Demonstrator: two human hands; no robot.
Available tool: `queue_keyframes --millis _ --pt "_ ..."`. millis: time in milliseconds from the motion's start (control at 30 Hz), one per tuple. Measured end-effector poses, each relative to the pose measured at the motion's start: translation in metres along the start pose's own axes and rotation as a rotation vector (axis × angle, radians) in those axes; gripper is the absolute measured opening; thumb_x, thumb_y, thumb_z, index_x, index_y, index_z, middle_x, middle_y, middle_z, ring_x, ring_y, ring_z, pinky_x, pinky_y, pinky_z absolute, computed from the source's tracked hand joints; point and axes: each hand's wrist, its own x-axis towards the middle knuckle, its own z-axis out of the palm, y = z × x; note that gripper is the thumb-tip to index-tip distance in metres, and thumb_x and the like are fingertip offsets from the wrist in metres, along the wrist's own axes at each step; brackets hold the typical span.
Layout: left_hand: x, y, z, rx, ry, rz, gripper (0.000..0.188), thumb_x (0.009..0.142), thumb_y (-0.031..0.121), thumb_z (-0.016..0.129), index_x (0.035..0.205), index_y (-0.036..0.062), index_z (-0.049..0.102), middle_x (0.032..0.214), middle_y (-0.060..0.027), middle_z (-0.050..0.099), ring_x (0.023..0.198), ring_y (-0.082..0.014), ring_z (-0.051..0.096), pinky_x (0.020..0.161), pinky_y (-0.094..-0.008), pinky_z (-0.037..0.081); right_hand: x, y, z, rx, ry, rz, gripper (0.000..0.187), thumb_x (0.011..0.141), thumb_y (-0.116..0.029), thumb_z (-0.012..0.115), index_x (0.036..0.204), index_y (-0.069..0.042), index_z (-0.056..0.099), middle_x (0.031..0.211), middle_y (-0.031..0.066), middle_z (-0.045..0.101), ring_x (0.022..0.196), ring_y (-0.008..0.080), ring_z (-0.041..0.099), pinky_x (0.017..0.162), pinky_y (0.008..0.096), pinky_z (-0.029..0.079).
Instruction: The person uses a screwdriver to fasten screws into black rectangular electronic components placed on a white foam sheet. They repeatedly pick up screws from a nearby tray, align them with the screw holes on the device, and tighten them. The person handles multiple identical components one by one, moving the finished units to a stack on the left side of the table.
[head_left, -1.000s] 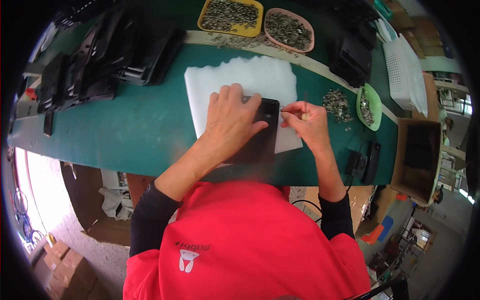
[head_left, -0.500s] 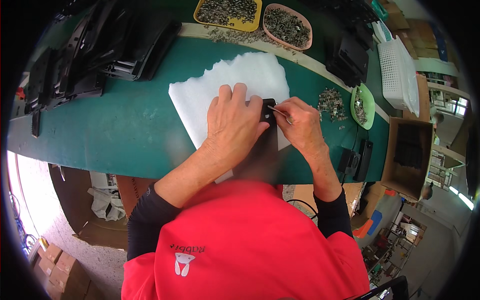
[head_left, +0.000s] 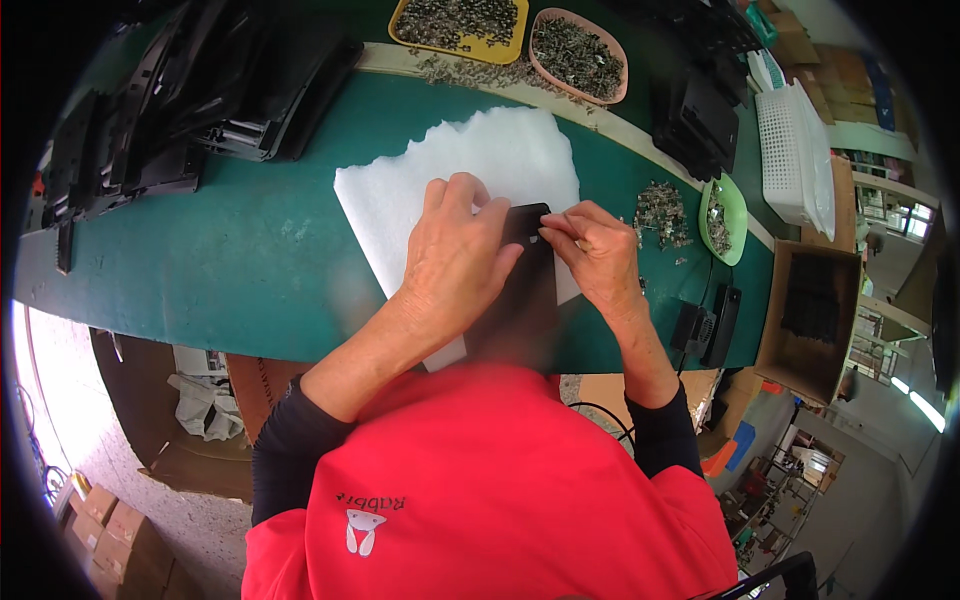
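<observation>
A black flat panel (head_left: 524, 290) lies over a white foam sheet (head_left: 520, 150) in front of me, its near end blurred close to my red top. My left hand (head_left: 455, 250) grips the panel's left side near the far end, thumb on top of it. At the panel's far right corner, my right hand (head_left: 595, 250) has thumb and forefinger pinched together against the edge. Whatever sits between those fingertips is too small to make out. A small light spot shows on the panel just beside them.
Small metal parts fill a yellow tray (head_left: 518, 45), a pink tray (head_left: 624, 90) and a green bowl (head_left: 735, 225); a loose pile (head_left: 660, 215) lies nearby. Black plastic housings (head_left: 270, 110) are stacked at left. A black device (head_left: 722, 325) and cardboard box (head_left: 765, 345) stand at right.
My right fingertips have moved slightly left and closed down at the panel's corner; the thin metal piece seen between them before is now hidden. My left hand has shifted slightly left.
</observation>
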Motion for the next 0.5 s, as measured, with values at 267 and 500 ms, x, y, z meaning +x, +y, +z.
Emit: queue_keyframes --millis 267,500 --pt "-0.003 -0.003 0.002 -0.020 0.016 -0.031 0.042 0.068 0.009 0.081 0.107 0.0017 0.067 0.106 -0.0137 0.054 0.096 -0.0305 0.052 0.079 -0.0383 0.050 -0.004 -0.003 0.010 0.270 0.038 0.305 0.009 0.086 -0.006 0.067 0.091 0.002 0.068 0.075 0.0044 0.063 0.059 0.0126 0.059 0.052 0.0255 0.045" --pt "-0.007 -0.005 0.006 -0.022 0.043 -0.030 0.041 0.068 0.010 0.081 0.106 0.0026 0.067 0.105 -0.0118 0.056 0.095 -0.0303 0.051 0.080 -0.0380 0.049 0.008 -0.003 -0.001 0.403 -0.115 0.597 0.014 0.086 -0.010 0.067 0.093 0.001 0.065 0.067 0.0030 0.063 0.050 0.0070 0.056 0.045 0.0242 0.042"
